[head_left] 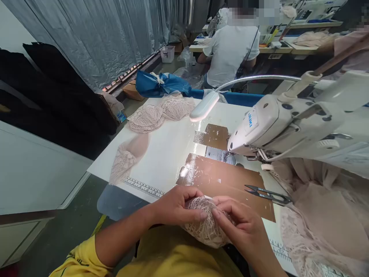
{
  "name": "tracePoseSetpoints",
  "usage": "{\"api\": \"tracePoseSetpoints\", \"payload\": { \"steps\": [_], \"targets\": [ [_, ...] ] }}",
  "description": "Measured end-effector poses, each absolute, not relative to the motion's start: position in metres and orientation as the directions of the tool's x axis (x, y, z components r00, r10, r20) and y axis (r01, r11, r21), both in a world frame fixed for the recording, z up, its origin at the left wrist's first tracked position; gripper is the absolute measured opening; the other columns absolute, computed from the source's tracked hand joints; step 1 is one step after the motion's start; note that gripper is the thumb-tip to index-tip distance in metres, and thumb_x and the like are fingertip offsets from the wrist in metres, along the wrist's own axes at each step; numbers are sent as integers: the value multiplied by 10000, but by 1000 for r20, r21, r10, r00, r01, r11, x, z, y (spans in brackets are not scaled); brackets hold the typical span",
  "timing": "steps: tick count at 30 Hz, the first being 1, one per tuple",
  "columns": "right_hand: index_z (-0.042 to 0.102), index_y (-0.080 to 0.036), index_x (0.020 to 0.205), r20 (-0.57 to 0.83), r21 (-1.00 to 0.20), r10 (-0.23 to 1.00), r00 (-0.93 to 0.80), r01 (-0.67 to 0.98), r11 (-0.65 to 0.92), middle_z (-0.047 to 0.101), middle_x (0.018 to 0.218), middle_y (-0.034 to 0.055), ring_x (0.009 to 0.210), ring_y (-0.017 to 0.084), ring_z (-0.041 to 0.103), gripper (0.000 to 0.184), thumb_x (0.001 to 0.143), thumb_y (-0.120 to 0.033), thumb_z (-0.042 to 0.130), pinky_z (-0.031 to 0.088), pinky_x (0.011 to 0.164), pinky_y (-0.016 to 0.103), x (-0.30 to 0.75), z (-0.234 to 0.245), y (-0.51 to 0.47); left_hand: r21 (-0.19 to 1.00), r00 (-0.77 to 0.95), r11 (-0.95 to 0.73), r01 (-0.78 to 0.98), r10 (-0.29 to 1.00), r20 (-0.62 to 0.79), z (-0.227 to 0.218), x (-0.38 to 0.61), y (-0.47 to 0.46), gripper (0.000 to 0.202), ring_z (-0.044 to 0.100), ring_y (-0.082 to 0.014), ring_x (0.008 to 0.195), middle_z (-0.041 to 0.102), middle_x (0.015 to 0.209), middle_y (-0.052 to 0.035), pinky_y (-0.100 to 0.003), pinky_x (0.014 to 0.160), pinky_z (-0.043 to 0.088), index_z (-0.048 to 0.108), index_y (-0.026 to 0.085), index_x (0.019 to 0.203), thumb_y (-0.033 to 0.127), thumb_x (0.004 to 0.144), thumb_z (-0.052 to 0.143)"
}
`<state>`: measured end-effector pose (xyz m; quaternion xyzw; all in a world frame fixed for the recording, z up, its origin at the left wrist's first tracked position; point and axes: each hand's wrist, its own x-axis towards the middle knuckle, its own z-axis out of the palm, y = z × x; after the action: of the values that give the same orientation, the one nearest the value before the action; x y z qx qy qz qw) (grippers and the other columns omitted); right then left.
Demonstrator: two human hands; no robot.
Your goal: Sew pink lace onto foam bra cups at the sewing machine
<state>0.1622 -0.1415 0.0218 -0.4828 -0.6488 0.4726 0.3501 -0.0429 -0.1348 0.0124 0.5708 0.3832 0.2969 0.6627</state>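
A beige lace bra cup [206,229] is held between both hands at the table's front edge, close to my body. My left hand [177,206] pinches its left upper edge, thumb lying across the lace. On the other side, my right hand [240,221] grips the upper right edge between thumb and fingers. Just beyond them a brown taped sheet [227,184] covers part of the table. Black thread snips [269,195] lie on that sheet, right of my hands. The white sewing machine [259,123] stands farther right, its needle area partly hidden.
Lace cups [147,118] lie at the table's far left, and another lace piece [128,157] rests nearer. Beige fabric [319,207] is heaped at right. A lamp [204,105] hangs over the white table [164,154]. A person in white [230,54] sits beyond.
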Motion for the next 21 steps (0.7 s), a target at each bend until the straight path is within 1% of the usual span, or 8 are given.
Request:
{"api": "tracePoseSetpoints", "payload": {
  "steps": [2,5,9,11,15,17,19,21],
  "targets": [
    [642,-211,648,-14,-955,958,-287,288,72,713,845,71,782,210,658,226,812,-365,616,514,729,309,161,22,-139,984,526,161,76,832,-177,14,-44,-131,307,461,-112,707,542,810,-9,-207,638,386,620,136,955,379,778,679],
    [645,-209,646,-43,-961,961,-271,273,34,720,842,60,751,190,661,230,809,-370,620,499,684,277,160,23,-135,984,528,139,108,831,-175,17,-44,-126,298,460,-110,706,543,806,-5,-207,635,379,618,140,955,374,780,674],
    [643,-203,635,-74,-966,966,-246,260,-8,723,829,54,706,177,654,252,806,-387,617,484,633,260,158,27,-133,979,515,85,184,840,-169,21,-43,-120,271,420,-94,662,516,767,13,-202,604,349,614,148,939,360,780,670],
    [642,-202,631,-78,-964,967,-243,266,-11,719,809,52,687,176,646,260,802,-396,616,482,619,260,157,29,-132,977,517,84,196,838,-176,22,-41,-118,257,404,-90,646,503,744,19,-202,594,339,613,148,925,353,780,667],
    [642,-202,637,-88,-957,962,-258,290,-10,711,799,49,668,168,628,270,808,-407,605,471,601,259,158,28,-129,979,540,170,114,817,-205,20,-37,-114,246,395,-84,621,486,698,23,-201,565,316,609,132,864,360,788,661],
    [644,-202,658,-109,-950,951,-291,312,-14,696,756,37,651,161,611,273,817,-418,594,455,582,255,163,26,-126,973,552,220,76,803,-225,18,-35,-113,263,394,-80,606,482,679,24,-200,551,306,607,123,831,376,788,665],
    [655,-204,708,-134,-941,943,-305,336,-25,671,705,24,632,155,593,266,827,-432,582,439,559,249,170,25,-122,966,557,254,49,796,-238,16,-34,-111,282,406,-80,608,488,682,22,-199,556,316,603,120,825,392,789,668],
    [669,-206,797,-139,-945,950,-278,323,-44,672,742,28,655,157,595,258,832,-444,574,448,572,246,178,26,-118,963,559,267,26,795,-236,16,-34,-110,287,422,-81,620,498,699,18,-198,572,334,595,120,830,398,797,664]
  ]
}}
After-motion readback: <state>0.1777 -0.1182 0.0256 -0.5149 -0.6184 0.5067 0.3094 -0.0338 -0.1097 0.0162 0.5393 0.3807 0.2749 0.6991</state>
